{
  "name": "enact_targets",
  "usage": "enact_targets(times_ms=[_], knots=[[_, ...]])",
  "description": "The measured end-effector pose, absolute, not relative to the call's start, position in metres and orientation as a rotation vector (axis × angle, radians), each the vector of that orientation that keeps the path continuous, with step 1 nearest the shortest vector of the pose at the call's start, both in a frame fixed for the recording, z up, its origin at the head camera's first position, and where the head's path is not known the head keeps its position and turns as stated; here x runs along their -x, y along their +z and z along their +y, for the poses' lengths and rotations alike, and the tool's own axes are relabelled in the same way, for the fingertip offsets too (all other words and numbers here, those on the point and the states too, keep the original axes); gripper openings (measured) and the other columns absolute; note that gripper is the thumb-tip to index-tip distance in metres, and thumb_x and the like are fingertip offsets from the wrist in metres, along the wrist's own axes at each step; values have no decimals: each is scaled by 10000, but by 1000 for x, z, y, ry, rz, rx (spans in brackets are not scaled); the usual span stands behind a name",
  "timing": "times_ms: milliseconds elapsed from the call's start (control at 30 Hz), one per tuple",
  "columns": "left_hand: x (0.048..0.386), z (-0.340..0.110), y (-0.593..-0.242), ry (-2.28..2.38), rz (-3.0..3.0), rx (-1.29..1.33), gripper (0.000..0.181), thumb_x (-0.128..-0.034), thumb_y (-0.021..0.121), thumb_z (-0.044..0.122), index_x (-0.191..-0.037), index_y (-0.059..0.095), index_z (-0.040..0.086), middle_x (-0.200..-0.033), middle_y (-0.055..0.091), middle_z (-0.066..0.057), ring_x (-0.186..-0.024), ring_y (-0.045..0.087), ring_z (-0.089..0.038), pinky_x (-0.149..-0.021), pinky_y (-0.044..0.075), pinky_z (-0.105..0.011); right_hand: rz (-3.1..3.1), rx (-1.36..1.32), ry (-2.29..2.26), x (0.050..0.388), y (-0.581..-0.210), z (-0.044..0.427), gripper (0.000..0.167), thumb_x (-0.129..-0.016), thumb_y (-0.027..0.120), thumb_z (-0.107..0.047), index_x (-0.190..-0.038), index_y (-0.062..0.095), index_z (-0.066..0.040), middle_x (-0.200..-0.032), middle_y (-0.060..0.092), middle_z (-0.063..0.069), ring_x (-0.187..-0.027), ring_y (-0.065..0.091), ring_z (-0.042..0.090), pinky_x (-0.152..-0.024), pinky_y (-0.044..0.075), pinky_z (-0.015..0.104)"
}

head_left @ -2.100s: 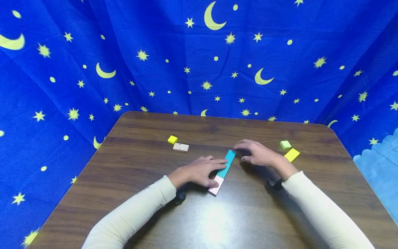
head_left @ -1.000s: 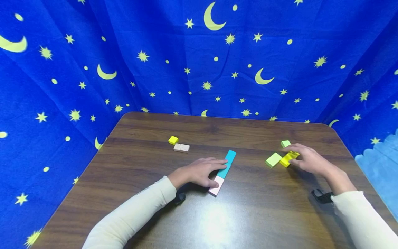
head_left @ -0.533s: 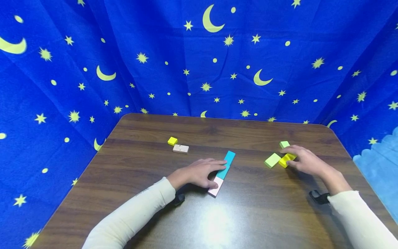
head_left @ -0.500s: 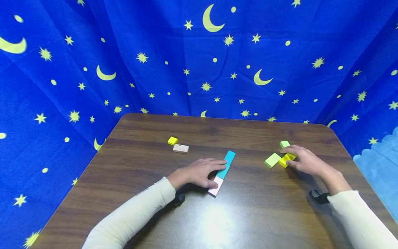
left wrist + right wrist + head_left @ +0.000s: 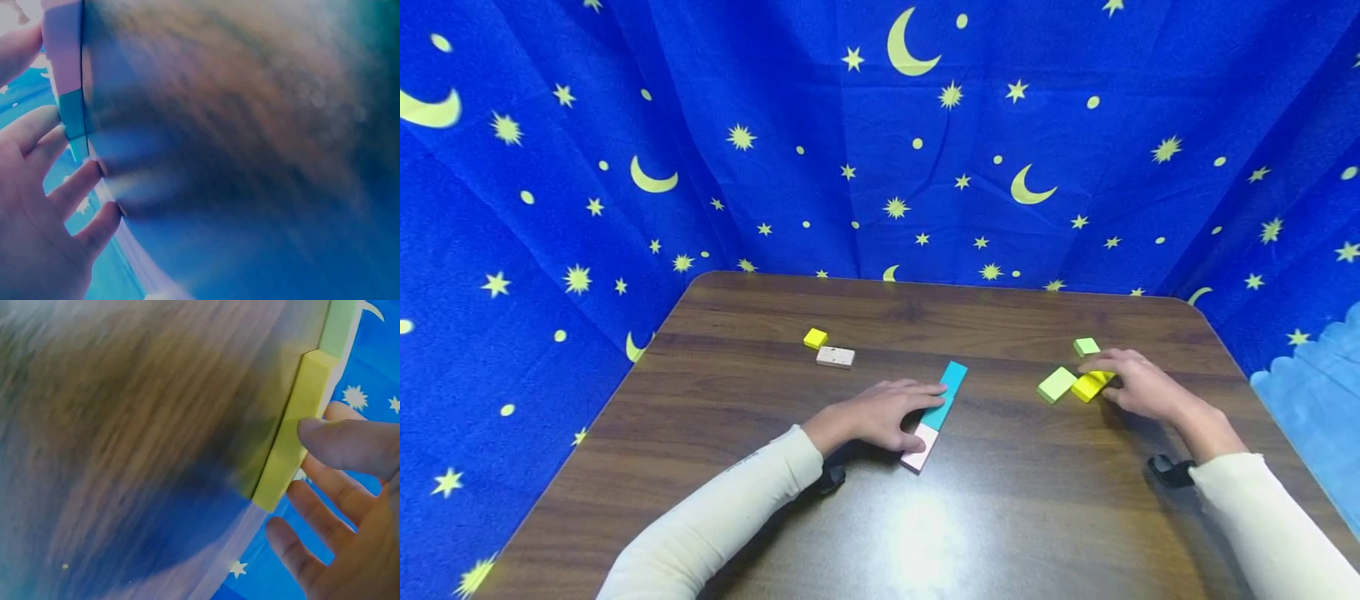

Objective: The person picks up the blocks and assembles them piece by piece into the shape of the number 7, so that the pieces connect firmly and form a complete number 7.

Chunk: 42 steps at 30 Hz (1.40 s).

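In the head view, a teal block (image 5: 955, 379) and a pale pink block (image 5: 917, 457) lie end to end in a slanted line. My left hand (image 5: 880, 417) rests on them, index finger touching the teal one and thumb on the pink one; the left wrist view shows its other fingers spread, beside the row. At the right, a yellow block (image 5: 1088, 387) lies between the thumb and fingers of my right hand (image 5: 1142, 387). The thumb presses its near side in the right wrist view, with fingers behind it. A light green block (image 5: 1057, 385) sits against its left corner.
Just behind the right hand lies a smaller light green block (image 5: 1086, 347). Back left, a small yellow block (image 5: 816, 338) touches a speckled whitish block (image 5: 836, 357). The brown wooden table (image 5: 1000, 517) meets a blue star-patterned curtain (image 5: 820, 100) behind its back edge.
My right hand has moved right, from beside the teal block's far end to the yellow block, uncovering the light green block. My left hand has stayed in place.
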<state>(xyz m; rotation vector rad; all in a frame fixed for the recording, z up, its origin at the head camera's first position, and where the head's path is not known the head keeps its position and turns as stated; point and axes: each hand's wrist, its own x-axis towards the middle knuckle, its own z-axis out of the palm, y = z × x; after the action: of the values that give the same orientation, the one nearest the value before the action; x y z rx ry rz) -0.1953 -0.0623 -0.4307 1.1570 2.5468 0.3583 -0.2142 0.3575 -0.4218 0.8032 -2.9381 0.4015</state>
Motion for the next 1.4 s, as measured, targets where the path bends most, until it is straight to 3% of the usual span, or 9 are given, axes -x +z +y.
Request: enact_targets(times_ms=[233,800,1267,1400], knots=[[196,-62,-432,362,2543,-1149,717,-890,641,418,-1537,377,255,-1651,244,119,-1522,283,-241,-1234,237,-507,-2909,-801,314,215,-427,361,433,-675,691,105,-1071,749,-61,-1119,684,230,-1032,597,461,-896,466,612],[190,-66,-430,364,2541,-1150,714,-902,637,424,-1539,373,241,-1656,233,110,-1529,266,-252,-1235,232,-515,-2896,-795,305,212,-430,366,353,-709,685,91,-1013,738,-81,-1072,700,199,-1049,618,478,-915,464,645],[177,-72,-428,380,2540,-1144,706,-896,648,413,-1532,390,246,-1648,263,102,-1520,290,-238,-1226,255,-520,-2935,-775,283,218,-409,362,374,-777,709,51,-1136,725,-52,-1106,678,237,-1056,597,471,-913,459,642],[176,-73,-427,406,2534,-1137,693,-900,650,401,-1527,400,242,-1646,276,94,-1521,288,-244,-1220,257,-542,-2834,-857,285,226,-405,356,377,-742,747,53,-1104,736,-52,-1059,690,222,-995,623,443,-871,481,617]])
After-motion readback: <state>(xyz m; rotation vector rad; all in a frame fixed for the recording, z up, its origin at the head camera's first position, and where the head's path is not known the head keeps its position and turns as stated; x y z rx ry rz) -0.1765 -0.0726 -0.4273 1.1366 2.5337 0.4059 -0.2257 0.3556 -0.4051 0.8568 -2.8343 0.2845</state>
